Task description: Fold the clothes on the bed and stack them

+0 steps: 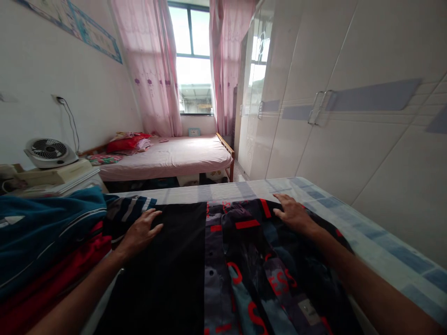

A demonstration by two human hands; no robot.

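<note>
A button-front shirt [181, 260] lies spread out on the bed in front of me. One side of it is plain black; the other has a dark grey-blue print with red letters and bars. My left hand [141, 231] is over the plain side's outer edge, fingers apart and holding nothing. Over the printed side's far edge is my right hand [295, 215], its fingers also spread. Whether either palm presses on the cloth, I cannot tell. Left of the shirt is a heap of clothes with a teal garment [52, 223] and a red garment [80, 265].
The near bed has a blue-and-white checked sheet [349, 216]. Beyond it stands a second bed with a pink sheet [181, 156] and red bedding [127, 143]. A small fan [50, 151] sits on a cabinet at left. White wardrobe doors [370, 139] line the right side.
</note>
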